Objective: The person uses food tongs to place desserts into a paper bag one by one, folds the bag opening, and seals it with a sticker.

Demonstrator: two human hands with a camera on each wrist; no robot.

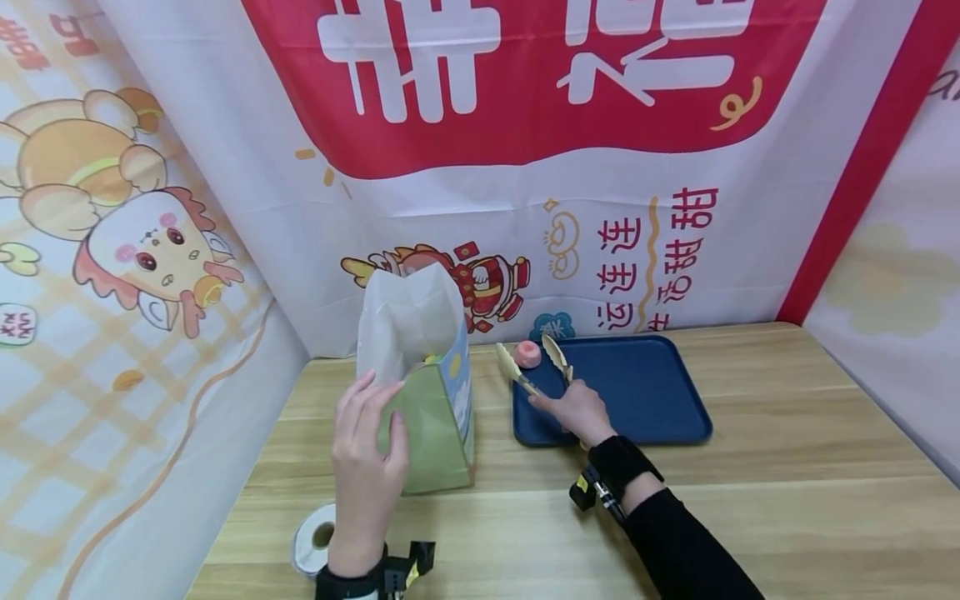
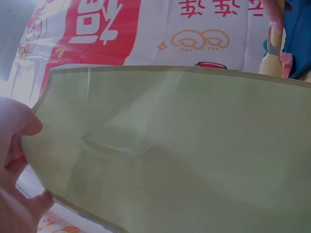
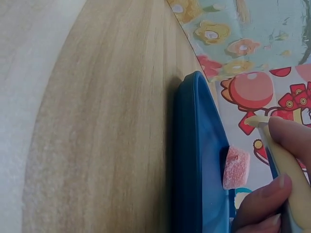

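Note:
A paper bag (image 1: 435,433), green with a printed blue side and white inside, stands open at the middle left. My left hand (image 1: 371,467) holds its near rim, the thumb in front of the green panel. In the left wrist view, fingertips lie at the edge of that panel. My right hand (image 1: 581,408) grips a pair of tongs (image 1: 523,379) with pale tips spread apart. Between those tips, apart from at least one, sits a small pink round piece (image 1: 527,354) at the far left corner of a dark blue tray (image 1: 645,392). It looks frosted in the right wrist view.
A roll of white tape or labels (image 1: 306,554) lies on the wooden table (image 1: 787,450) beside my left wrist. Printed cloth walls (image 1: 450,208) enclose the table's back and sides. The tray's raised rim runs beneath my right hand.

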